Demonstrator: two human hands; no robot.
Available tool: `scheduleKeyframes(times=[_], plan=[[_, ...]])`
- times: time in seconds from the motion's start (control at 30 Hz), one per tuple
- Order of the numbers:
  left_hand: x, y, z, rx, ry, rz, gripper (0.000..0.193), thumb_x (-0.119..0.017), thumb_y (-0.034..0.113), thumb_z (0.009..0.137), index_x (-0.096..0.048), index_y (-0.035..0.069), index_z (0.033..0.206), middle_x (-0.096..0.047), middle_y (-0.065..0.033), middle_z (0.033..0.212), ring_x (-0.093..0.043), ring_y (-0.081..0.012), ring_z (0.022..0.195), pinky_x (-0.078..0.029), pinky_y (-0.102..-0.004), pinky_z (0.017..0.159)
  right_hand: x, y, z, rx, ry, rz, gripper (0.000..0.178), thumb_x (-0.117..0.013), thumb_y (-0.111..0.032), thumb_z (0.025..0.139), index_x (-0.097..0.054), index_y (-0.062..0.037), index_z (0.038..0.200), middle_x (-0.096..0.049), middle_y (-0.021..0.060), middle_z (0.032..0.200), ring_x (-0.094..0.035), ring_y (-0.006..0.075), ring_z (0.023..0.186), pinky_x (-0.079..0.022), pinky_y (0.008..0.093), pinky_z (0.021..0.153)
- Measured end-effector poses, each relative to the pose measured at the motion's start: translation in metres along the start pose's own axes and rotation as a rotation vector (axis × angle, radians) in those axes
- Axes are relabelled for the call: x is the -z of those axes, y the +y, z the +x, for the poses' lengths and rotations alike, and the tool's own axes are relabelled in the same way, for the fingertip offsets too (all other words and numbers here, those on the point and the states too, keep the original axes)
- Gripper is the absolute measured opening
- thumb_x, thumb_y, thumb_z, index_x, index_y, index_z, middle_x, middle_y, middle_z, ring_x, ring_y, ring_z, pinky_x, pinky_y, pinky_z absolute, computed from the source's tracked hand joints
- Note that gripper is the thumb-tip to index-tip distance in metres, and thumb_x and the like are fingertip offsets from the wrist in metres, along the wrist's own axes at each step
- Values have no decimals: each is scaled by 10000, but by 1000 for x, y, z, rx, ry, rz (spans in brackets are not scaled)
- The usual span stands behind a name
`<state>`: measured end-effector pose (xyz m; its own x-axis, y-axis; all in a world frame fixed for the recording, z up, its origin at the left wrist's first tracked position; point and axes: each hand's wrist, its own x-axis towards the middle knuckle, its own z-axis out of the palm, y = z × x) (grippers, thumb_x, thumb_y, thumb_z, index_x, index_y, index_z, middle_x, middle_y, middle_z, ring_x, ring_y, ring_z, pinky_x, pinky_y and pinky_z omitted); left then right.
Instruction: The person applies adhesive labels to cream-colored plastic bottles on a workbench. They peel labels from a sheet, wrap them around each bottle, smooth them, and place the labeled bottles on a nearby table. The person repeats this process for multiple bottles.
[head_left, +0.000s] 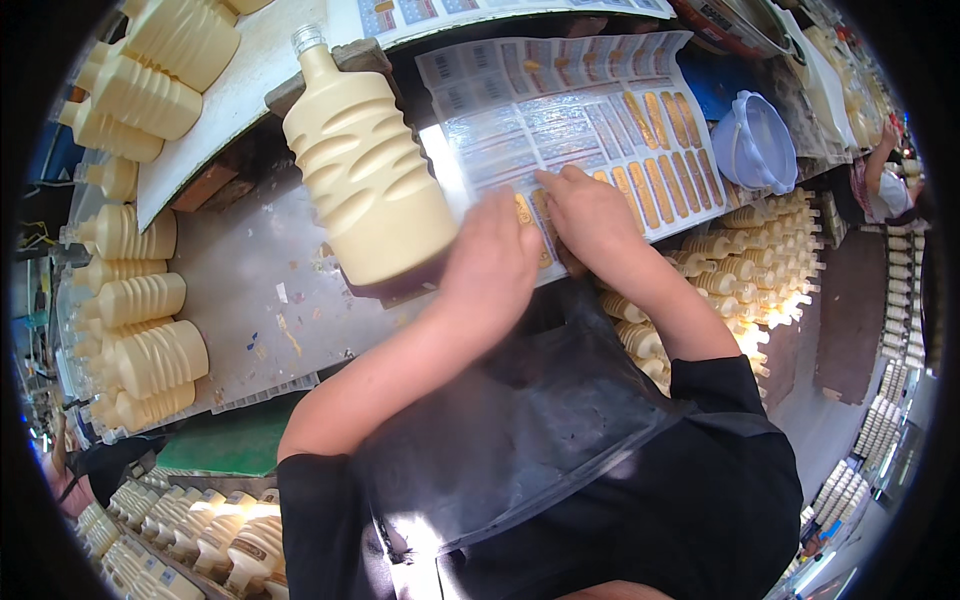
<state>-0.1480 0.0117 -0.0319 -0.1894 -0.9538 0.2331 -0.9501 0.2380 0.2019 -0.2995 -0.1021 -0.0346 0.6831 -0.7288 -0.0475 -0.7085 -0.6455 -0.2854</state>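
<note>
**Two hands at a label sheet beside one ridged bottle**

The left hand point(490, 265) comes up from the lower edge, palm down, fingers curled narrow, its side against the base of the bottle point(365, 170) and its fingertips on the sheet point(590, 110). The right hand point(590, 215) lies just beside it, knuckles up, fingers pinched at a label on the sheet's near edge; whether it holds one cannot be told. One cream bottle lies tilted on the table point(250, 300), cap away. One sheet shows gold labels in rows. One blue bowl point(755, 140) sits right of it.
</note>
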Motion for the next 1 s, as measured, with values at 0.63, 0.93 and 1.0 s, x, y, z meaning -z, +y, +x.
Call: scheduleKeyframes(times=[0.63,0.93,1.0], plan=[[-9,-10,-2,81,-152,-3,380,-635,41,805,-541,-82,1153,-503,-397,1406,-574,-482,1264,-483,-501,1047,-21,3,41,154,105,284,158,-726,-168,880,-736,-50,985,-686,134,944,-670,367,851,-540,436,758],[39,14,9,481,190,-853,553,-662,78,951,-439,-33,1444,-604,-218,1316,-678,-300,971,-544,-405,864,53,4,26,-75,-260,1073,72,-695,-88,859,-674,-20,869,-723,29,918,-618,47,814,-520,230,741],[52,10,10,516,129,-1007,574,-674,54,954,-431,-14,1469,-608,-150,1275,-633,-167,868,-527,-304,771,71,-3,21,-43,-315,1162,65,-697,-74,869,-668,-17,880,-707,21,903,-619,53,804,-521,236,726]])
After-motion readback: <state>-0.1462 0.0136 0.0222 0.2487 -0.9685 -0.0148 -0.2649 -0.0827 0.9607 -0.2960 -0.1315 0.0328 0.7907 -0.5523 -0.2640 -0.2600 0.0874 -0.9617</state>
